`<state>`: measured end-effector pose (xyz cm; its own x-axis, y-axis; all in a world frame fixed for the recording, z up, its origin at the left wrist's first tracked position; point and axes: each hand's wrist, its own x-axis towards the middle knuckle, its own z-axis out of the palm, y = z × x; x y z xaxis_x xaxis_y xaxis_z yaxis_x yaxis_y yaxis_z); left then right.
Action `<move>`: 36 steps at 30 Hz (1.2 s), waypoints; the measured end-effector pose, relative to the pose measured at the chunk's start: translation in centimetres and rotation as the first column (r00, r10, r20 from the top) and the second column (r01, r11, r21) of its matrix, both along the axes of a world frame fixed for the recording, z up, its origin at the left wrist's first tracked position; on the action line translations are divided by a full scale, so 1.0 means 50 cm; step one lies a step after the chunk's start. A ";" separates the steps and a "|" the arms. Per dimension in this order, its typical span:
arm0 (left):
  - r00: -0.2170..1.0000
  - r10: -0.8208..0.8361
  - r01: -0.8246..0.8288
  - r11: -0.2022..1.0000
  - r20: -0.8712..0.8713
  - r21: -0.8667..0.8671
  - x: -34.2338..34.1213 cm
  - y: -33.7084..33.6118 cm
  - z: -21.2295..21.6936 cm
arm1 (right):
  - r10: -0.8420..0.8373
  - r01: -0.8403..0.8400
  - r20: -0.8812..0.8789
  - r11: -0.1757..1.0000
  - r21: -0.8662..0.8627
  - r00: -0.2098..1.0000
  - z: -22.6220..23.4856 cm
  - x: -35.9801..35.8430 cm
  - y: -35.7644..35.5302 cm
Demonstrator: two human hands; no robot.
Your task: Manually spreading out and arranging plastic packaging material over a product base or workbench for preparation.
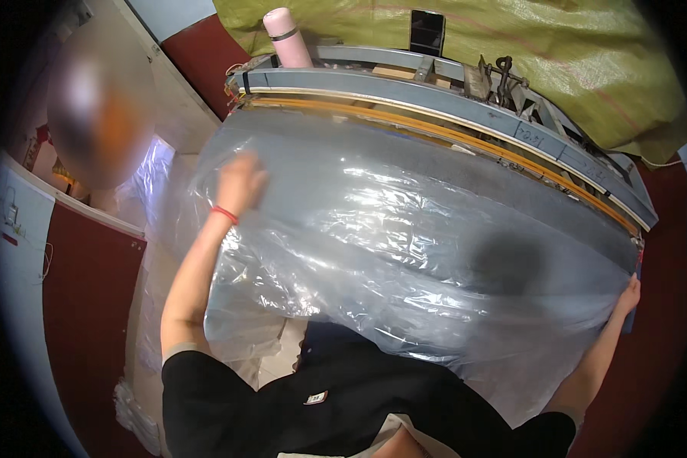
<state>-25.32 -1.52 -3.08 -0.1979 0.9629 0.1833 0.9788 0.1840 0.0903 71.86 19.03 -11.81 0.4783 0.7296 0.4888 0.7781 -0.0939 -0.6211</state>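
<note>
A wide sheet of clear plastic film [404, 252] lies over the grey work surface [298, 137] and hangs down its near side toward my body. My left hand [242, 183], with a red cord at the wrist, is over the film's upper left part. Motion blurs it, but its fingers look curled, with film bunched about them. Far to the right, my right hand [630, 296] pinches the film's edge at the corner of the surface. Creases and bright reflections run across the film between my hands.
Behind the surface runs a curved-looking metal frame [435, 90] with an orange strip [435, 131]. A pink bottle [286, 38], a black phone [427, 32] and a metal clamp [504, 76] are along the back. Green sheeting [557, 61] covers the far side. More plastic [137, 416] lies at lower left.
</note>
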 end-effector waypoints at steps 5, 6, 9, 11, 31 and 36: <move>0.907 -0.414 0.411 0.910 0.077 0.053 0.124 0.050 -0.033 | 0.006 -0.005 -0.073 1.000 0.003 0.997 0.001 0.000 0.000; 0.910 -0.406 0.403 0.914 0.080 0.055 0.126 0.064 -0.035 | 0.001 -0.001 -0.069 1.000 0.005 0.998 0.010 0.003 -0.007; 0.895 -0.412 0.384 0.907 0.171 0.175 0.122 0.100 -0.044 | 0.065 -0.059 -0.472 0.998 0.029 0.879 0.044 0.014 -0.043; 0.915 -0.366 0.312 0.909 0.171 0.276 0.121 0.126 -0.056 | 0.248 -0.177 -0.637 0.969 0.175 0.730 0.095 0.003 -0.088; 0.766 -0.076 -0.440 0.661 0.638 0.608 -0.030 0.307 -0.140 | 0.048 -0.008 -0.149 0.967 0.256 0.988 0.049 -0.259 0.149; 0.640 -0.182 -0.475 0.670 0.746 0.571 -0.085 0.389 -0.165 | 0.143 0.034 -0.417 0.921 0.389 0.898 0.039 -0.305 0.217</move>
